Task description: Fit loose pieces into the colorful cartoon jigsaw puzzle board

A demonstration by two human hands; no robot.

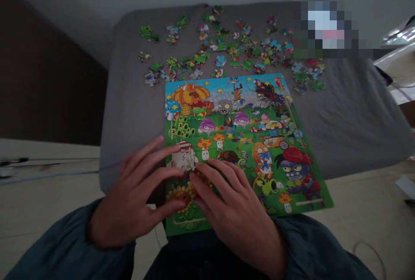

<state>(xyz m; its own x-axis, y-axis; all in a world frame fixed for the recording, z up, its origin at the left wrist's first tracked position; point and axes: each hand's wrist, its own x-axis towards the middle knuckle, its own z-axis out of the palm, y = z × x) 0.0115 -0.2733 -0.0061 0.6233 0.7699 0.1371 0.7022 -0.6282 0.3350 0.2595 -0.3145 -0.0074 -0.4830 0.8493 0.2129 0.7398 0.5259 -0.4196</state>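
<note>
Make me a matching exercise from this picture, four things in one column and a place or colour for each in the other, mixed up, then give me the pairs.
Things
1. Loose puzzle pieces
2. Puzzle board
3. Left hand
4. Cloth surface

Places and colours
A. Plain grey
B. At the board's left edge, thumb over the sunflower picture
C. Mostly scattered beyond the board's far edge
D. Mainly green, with a blue strip along the far side

Pairs: 1-C, 2-D, 3-B, 4-A
</note>
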